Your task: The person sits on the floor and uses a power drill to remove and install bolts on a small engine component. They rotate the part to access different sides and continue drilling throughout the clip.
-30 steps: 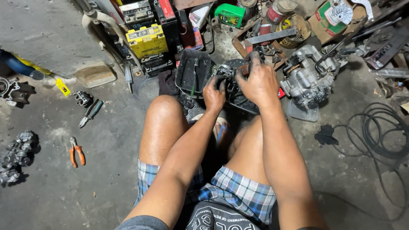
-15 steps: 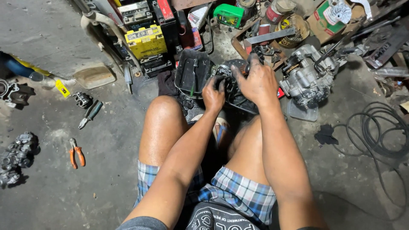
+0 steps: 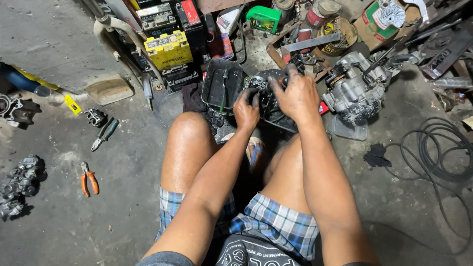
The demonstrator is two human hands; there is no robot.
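I sit on a concrete floor with my knees apart. Both hands rest on a dark, greasy engine part (image 3: 268, 106) lying on the floor between my feet. My left hand (image 3: 246, 111) grips its near left side with curled fingers. My right hand (image 3: 297, 93) covers its top, fingers bent over it; what lies under the palm is hidden. A black rectangular tray (image 3: 220, 86) stands just left of the part. A silver engine block (image 3: 355, 88) sits to the right of my right hand.
Yellow and black batteries (image 3: 167, 48) stand at the back left. Orange-handled pliers (image 3: 88, 180) and green-handled pliers (image 3: 104, 134) lie on the floor at left, with metal parts (image 3: 19, 184) further left. Black cable coils (image 3: 438, 152) lie at right. Cans and boxes crowd the back.
Both hands stay on the engine part with only slight shifts of the fingers. Nothing else has moved.
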